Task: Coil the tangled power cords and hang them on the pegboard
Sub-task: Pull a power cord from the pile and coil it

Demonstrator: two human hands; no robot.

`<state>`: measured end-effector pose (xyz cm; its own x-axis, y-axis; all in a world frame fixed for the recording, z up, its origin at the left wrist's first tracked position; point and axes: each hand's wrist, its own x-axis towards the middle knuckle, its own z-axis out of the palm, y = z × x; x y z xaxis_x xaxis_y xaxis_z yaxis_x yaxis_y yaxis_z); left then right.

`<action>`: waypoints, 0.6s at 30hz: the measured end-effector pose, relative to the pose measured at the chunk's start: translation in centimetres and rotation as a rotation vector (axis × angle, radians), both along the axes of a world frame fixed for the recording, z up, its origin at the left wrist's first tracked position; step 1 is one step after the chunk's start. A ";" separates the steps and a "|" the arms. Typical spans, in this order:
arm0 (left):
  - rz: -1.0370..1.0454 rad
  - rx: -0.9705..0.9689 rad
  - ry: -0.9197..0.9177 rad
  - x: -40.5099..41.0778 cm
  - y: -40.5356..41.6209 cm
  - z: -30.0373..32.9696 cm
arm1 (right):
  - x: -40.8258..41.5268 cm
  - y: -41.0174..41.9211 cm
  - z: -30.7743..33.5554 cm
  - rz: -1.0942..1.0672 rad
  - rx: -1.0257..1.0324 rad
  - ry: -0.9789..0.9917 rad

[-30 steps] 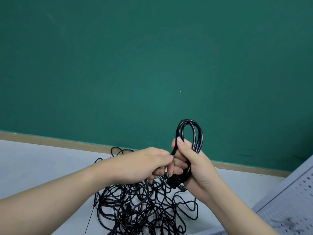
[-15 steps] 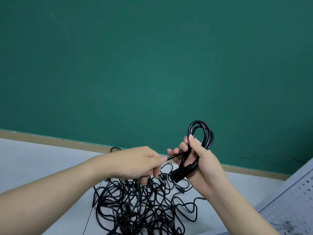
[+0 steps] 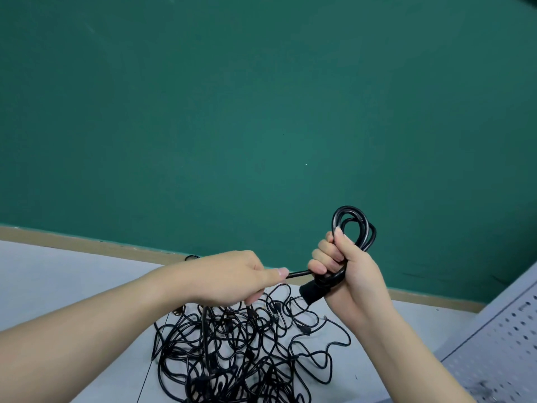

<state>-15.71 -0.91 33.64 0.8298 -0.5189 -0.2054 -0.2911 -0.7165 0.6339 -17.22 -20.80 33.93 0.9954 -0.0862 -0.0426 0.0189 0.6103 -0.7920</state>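
My right hand (image 3: 345, 266) grips a coiled black power cord (image 3: 353, 222); its loops stick up above my fist and its black plug (image 3: 312, 292) pokes out below. My left hand (image 3: 229, 277) pinches the free length of the same cord (image 3: 299, 274), stretched taut between both hands. Below them a tangled pile of black cords (image 3: 232, 353) lies on the light floor. A grey perforated pegboard (image 3: 499, 347) shows at the lower right edge.
A dark green wall (image 3: 261, 112) with a tan baseboard (image 3: 87, 242) fills the background. The floor (image 3: 58, 274) is pale grey, with a seam running under the cord pile.
My hands have drawn apart: the right one moved right with the coil, the left pulled a cord length out leftward, now taut between them.
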 end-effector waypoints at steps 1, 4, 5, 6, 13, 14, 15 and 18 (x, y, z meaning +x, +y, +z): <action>0.012 0.003 -0.014 0.1 0.2 0.1 | 0.1 -0.4 0.1 -0.014 0.016 0.003; 0.035 0.053 -0.048 0.2 1.2 0.3 | 0.6 -1.9 0.3 -0.078 0.065 0.024; 0.036 0.071 -0.058 0.3 1.6 0.3 | 0.7 -2.6 0.2 -0.104 0.071 0.030; 0.035 0.075 -0.065 0.4 2.0 0.2 | 0.9 -3.1 0.1 -0.127 0.073 0.040; -0.056 -0.087 -0.314 0.3 3.3 0.0 | 1.6 -3.5 -2.1 -0.117 -0.052 0.142; -0.060 -0.156 -0.377 0.1 3.3 0.1 | 1.7 -3.2 -2.2 -0.103 -0.077 0.150; -0.060 -0.229 -0.440 -0.1 3.2 0.2 | 1.6 -2.9 -2.2 -0.085 -0.101 0.153; -0.045 -0.421 -0.525 -0.4 2.7 0.6 | 1.3 -1.6 -1.9 -0.016 -0.186 0.137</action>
